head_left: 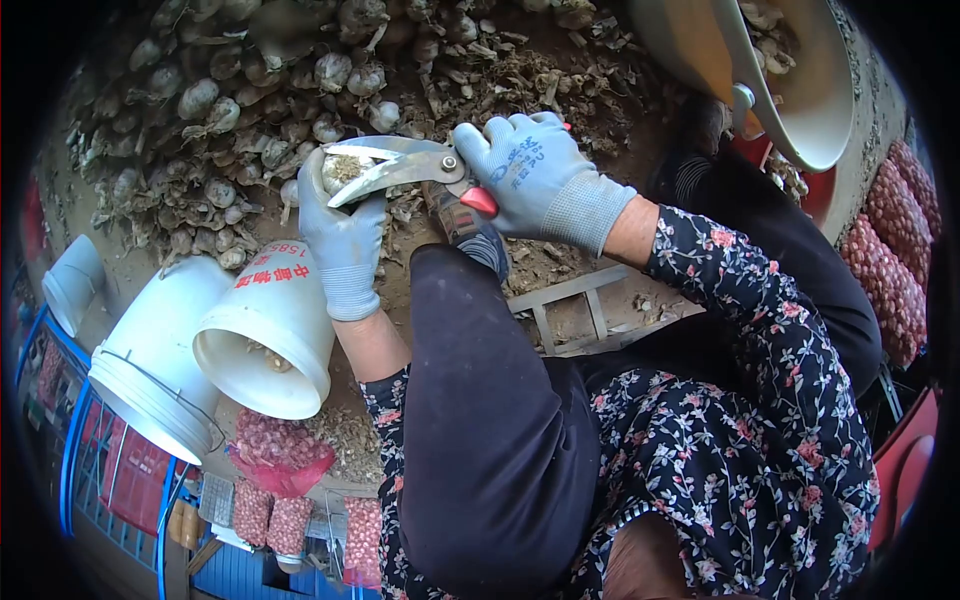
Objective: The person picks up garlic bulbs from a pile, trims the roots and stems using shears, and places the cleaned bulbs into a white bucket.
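My left hand (pixel 343 235), in a grey-coated work glove, is closed around a garlic bulb (pixel 343 174) with its cut-looking side facing up. My right hand (pixel 537 172), gloved the same way, grips a pair of pruning shears (pixel 408 172) with red handles. The shears' blades are apart and reach left across the bulb, one on its far side and one on its near side. Beyond both hands lies a large heap of garlic bulbs (pixel 200 98) with dry stalks and loose skins.
Left of my knee, a white bucket with red lettering (pixel 265 345) lies tipped over, bulbs inside, beside another white bucket (pixel 160 350). A large pale bucket (pixel 835 120) tilts at upper right. Full mesh sacks (pixel 885 280) stand at right; a metal frame (pixel 570 300) lies beneath my right arm.
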The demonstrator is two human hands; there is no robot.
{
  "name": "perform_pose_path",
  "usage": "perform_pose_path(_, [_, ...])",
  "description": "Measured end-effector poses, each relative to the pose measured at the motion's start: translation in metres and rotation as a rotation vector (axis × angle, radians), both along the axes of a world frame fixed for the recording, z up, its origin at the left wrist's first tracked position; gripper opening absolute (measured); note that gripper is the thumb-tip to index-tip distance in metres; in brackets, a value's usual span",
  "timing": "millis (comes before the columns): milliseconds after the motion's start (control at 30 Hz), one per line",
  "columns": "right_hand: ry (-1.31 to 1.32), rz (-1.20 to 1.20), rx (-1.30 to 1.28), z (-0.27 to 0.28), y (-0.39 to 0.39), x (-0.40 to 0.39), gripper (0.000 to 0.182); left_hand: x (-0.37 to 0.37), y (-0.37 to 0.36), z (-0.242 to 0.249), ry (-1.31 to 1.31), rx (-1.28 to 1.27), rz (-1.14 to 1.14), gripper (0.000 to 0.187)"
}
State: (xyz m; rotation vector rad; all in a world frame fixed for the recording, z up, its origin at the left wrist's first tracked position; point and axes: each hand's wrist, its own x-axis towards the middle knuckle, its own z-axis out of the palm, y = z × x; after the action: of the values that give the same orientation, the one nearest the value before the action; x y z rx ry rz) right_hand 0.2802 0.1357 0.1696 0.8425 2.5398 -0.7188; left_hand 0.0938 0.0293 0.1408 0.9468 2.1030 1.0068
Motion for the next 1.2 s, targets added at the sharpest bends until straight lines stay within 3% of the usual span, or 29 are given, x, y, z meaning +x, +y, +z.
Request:
perform_pose_path(167, [-0.072, 0.046, -0.032, 0.003, 0.003, -0.003, 0.064, 0.002, -0.003, 0.003, -0.282, -0.024, 0.073, 0.062])
perform_pose_path(233, [-0.077, 0.065, -0.036, 0.0, 0.004, -0.001, 0.063, 0.002, -0.002, 0.0, -0.043, -0.079, -0.018, 0.065])
perform_pose_path(367, [-0.046, 0.094, -0.041, -0.007, 0.005, 0.0, 0.061, 0.003, 0.002, 0.006, 0.176, 0.011, -0.104, 0.066])
perform_pose_path(467, [-0.054, 0.128, -0.116, -0.016, 0.009, 0.003, 0.058, -0.002, 0.0, -0.003, 0.216, -0.009, -0.156, 0.063])
perform_pose_path(567, [-0.121, 0.125, -0.235, -0.017, 0.012, 0.005, 0.051, -0.001, -0.003, -0.016, 0.114, -0.034, -0.148, 0.058])
perform_pose_path(767, [-0.048, 0.09, -0.229, -0.026, 0.001, 0.019, 0.048, 0.007, -0.008, -0.025, -0.071, -0.066, -0.08, 0.054])
perform_pose_path(900, [-0.052, 0.042, -0.218, -0.012, -0.005, 0.018, 0.045, 0.017, 0.001, -0.014, 0.123, -0.094, -0.107, 0.055])
perform_pose_path(1000, [-0.12, 0.01, -0.283, -0.01, -0.002, 0.019, 0.043, 0.02, -0.005, -0.025, -0.199, -0.057, 0.052, 0.05])
perform_pose_path(1033, [-0.02, 0.017, -0.326, -0.013, 0.001, 0.022, 0.039, 0.017, -0.005, -0.012, -0.536, -0.079, 0.082, 0.046])
perform_pose_path(1067, [0.083, 0.028, -0.371, -0.015, 0.002, 0.024, 0.034, 0.013, -0.011, -0.012, -0.543, -0.087, 0.089, 0.046])
perform_pose_path(1100, [-0.038, 0.002, -0.559, -0.018, 0.008, 0.023, 0.035, 0.004, -0.016, -0.013, -0.712, -0.086, 0.048, 0.046])
perform_pose_path(1133, [-0.034, 0.006, -0.564, -0.023, 0.008, 0.025, 0.035, -0.001, -0.017, -0.01, -0.88, -0.087, -0.002, 0.046])
perform_pose_path(1200, [0.187, -0.119, -0.603, -0.031, 0.009, 0.038, 0.036, 0.001, -0.014, -0.006, -0.808, -0.077, -0.03, 0.049])
